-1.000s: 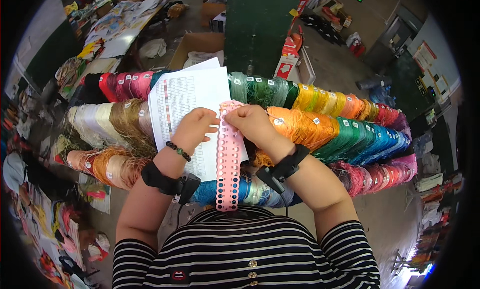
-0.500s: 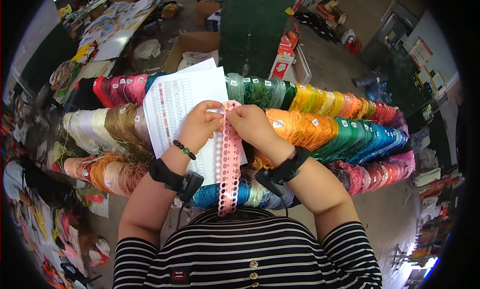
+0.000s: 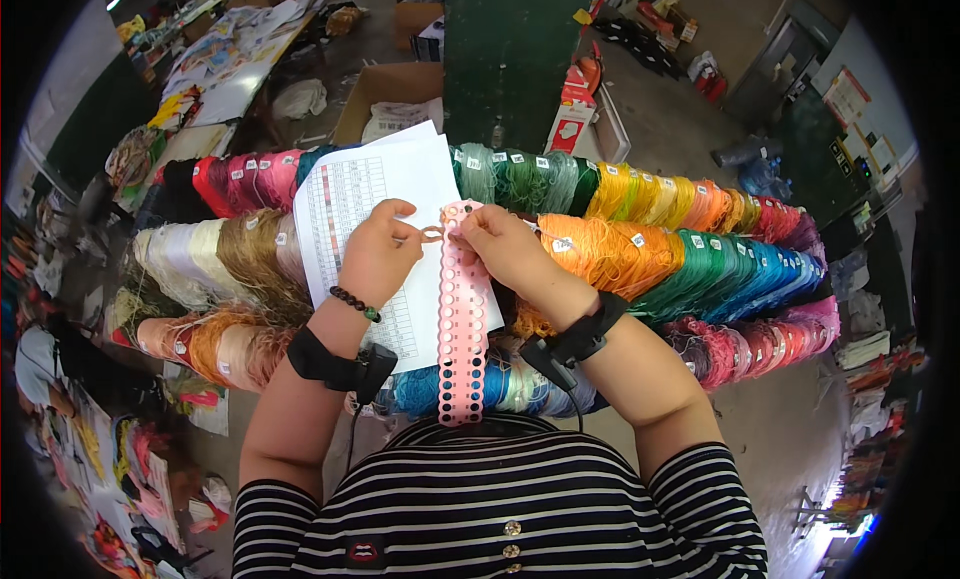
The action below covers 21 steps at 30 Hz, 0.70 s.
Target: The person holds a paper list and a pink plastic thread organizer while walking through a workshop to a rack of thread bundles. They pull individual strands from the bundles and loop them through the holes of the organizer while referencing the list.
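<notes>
A long pink strip (image 3: 463,329) with round holes along both edges hangs upright in front of my chest. My right hand (image 3: 497,241) pinches its upper end between thumb and fingers. Just left of it, my left hand (image 3: 384,247) grips a short loop of brown thread (image 3: 432,235) at the strip's top edge. Behind both hands lie white paper sheets (image 3: 345,194), the top one printed with a table and a column of small colour swatches. The sheets rest over rows of thread skeins, hiding part of them.
Orange skeins (image 3: 600,254), green skeins (image 3: 690,269) and cream skeins (image 3: 180,254) hang in tagged rows. A dark green pillar (image 3: 510,69) stands beyond, beside an open cardboard box (image 3: 395,94). A paper-strewn table (image 3: 225,74) is at far left.
My left hand has moved left, away from the strip, drawing the brown thread out into a visible loop. My right hand keeps its pinch on the strip.
</notes>
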Each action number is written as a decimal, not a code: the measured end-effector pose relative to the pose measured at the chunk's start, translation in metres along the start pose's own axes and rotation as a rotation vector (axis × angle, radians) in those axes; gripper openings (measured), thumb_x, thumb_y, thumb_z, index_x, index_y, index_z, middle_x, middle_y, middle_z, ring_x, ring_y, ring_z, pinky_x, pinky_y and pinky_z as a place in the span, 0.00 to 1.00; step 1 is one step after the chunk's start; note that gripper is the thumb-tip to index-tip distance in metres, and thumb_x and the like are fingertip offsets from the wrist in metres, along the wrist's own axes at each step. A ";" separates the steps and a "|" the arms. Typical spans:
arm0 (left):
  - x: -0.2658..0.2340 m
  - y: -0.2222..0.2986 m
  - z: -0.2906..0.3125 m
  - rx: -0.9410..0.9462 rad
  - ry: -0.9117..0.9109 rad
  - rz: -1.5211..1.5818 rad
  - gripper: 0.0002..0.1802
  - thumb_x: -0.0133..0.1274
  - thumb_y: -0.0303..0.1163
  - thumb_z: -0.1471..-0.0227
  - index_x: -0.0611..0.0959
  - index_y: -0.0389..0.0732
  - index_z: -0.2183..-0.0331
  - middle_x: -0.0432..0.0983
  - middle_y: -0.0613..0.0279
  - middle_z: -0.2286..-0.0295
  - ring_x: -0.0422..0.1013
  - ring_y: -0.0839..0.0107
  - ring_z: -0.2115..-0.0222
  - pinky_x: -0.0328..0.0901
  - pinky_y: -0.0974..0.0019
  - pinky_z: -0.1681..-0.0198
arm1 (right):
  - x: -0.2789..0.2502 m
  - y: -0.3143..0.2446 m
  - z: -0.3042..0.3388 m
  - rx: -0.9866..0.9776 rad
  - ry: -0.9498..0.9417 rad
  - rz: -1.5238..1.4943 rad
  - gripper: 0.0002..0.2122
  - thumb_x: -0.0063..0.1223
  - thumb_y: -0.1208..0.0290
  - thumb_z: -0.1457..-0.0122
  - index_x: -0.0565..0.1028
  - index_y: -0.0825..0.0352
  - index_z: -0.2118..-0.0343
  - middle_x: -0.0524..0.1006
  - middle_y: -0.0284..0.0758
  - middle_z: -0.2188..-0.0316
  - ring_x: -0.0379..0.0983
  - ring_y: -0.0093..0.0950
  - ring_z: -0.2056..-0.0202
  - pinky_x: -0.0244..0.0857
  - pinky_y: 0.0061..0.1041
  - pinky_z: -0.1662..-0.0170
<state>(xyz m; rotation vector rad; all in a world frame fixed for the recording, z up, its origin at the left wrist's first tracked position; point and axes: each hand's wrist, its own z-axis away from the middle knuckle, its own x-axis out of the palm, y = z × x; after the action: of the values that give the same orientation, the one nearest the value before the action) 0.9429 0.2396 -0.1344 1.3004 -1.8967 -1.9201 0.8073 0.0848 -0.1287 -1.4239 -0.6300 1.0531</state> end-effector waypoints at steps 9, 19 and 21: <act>0.007 -0.001 -0.005 -0.011 -0.003 -0.073 0.19 0.53 0.26 0.46 0.70 0.34 0.53 0.80 0.58 0.70 0.77 0.72 0.71 0.67 0.74 0.72 | 0.001 0.001 0.000 -0.047 0.018 0.060 0.08 0.45 0.67 0.35 0.69 0.67 0.68 0.76 0.31 0.75 0.72 0.18 0.76 0.66 0.17 0.75; 0.020 0.025 0.007 -0.189 -0.184 0.699 0.25 0.55 0.25 0.48 0.72 0.37 0.47 0.78 0.60 0.60 0.75 0.76 0.66 0.63 0.79 0.74 | 0.000 0.002 0.008 0.033 0.029 -0.411 0.03 0.43 0.78 0.38 0.69 0.66 0.64 0.74 0.34 0.77 0.73 0.24 0.77 0.67 0.21 0.75; 0.037 0.009 0.009 0.031 -0.182 0.565 0.29 0.54 0.22 0.49 0.69 0.36 0.44 0.78 0.59 0.60 0.75 0.77 0.71 0.67 0.76 0.73 | -0.009 -0.010 0.017 0.077 -0.041 -0.511 0.03 0.45 0.76 0.38 0.70 0.65 0.63 0.75 0.33 0.78 0.70 0.21 0.79 0.64 0.17 0.75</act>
<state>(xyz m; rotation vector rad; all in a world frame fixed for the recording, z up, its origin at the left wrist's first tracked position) 0.9100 0.2207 -0.1449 0.5132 -2.0870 -1.7480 0.7907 0.0870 -0.1154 -1.0935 -0.9137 0.6922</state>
